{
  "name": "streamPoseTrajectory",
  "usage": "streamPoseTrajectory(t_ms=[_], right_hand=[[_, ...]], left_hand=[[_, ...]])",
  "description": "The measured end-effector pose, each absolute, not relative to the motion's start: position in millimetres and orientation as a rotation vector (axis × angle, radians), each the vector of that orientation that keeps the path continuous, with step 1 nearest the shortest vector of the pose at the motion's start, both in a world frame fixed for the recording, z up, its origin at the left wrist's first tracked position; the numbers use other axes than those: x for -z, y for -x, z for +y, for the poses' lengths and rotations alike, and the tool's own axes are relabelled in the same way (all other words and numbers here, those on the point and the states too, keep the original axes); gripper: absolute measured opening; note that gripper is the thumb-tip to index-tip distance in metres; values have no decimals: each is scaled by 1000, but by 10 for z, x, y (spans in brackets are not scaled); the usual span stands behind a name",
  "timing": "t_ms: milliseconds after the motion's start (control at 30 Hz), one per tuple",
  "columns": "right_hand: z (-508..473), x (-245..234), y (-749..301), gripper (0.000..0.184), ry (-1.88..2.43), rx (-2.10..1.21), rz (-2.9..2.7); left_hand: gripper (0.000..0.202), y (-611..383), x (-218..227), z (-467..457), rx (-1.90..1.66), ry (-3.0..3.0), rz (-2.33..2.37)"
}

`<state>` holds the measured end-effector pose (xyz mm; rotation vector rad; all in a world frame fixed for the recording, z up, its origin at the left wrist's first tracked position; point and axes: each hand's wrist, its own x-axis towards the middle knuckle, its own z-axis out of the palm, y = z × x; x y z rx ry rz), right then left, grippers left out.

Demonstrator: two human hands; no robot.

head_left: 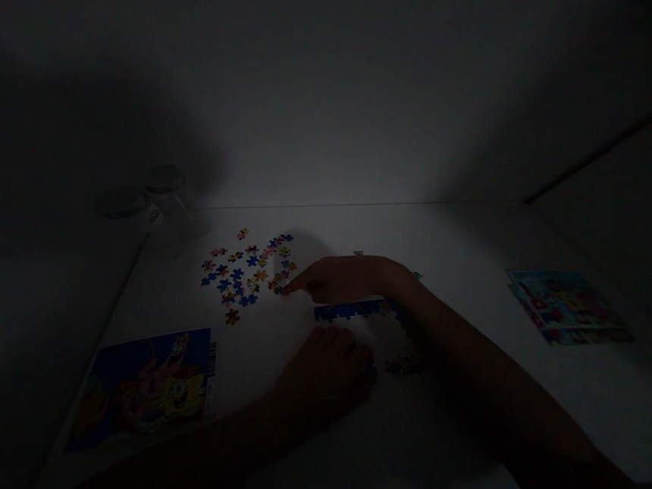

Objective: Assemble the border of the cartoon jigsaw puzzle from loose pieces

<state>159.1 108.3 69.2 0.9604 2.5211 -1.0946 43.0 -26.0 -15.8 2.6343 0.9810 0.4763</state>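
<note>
A picture (161,381) lies near left and loose puzzle pieces (238,273) far left, the left hand (329,370) has curled fingers, any hold hidden, a puzzle border (346,310) beyond it, the right hand (345,277) extends 1 finger to the pieces, grip unclear, and a sheet (571,303) lies right.

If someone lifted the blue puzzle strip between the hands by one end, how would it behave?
The strip would likely sag or split, as its toothed lower edge suggests interlocked joints. It looks thin and flat, so probably light. Pushed, it may slide across the smooth-looking table.
</note>
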Motion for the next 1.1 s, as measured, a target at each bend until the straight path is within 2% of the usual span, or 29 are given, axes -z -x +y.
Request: streamPoseTrajectory(t_ms=[167, 333, 500, 667, 867, 1100], right_hand=[[1098, -879, -1785, 66, -1186, 1026, 2577], [977, -1040, -2199, 42, -1618, 785, 2683], [665, -606, -2499, 34, -1622, 827, 2725], [520, -176, -2858, 28, -1809, 861, 2866], [554, -44, -2961, 25, -1919, 890, 3047], [576, -26, -3001, 28, -1927, 908, 3012]], left_hand=[[16, -420, 168, -262, -501, -2643, 959], [15, -417, 176, -255, -517, -2631, 959], [15, -408, 188, -252, -592, -2645, 952], [12, -408, 218, -255, -644, -2631, 942], [13, -403, 151, -257, -579, -2591, 967], [13, -381, 141, -252, -568, -2616, 956]])
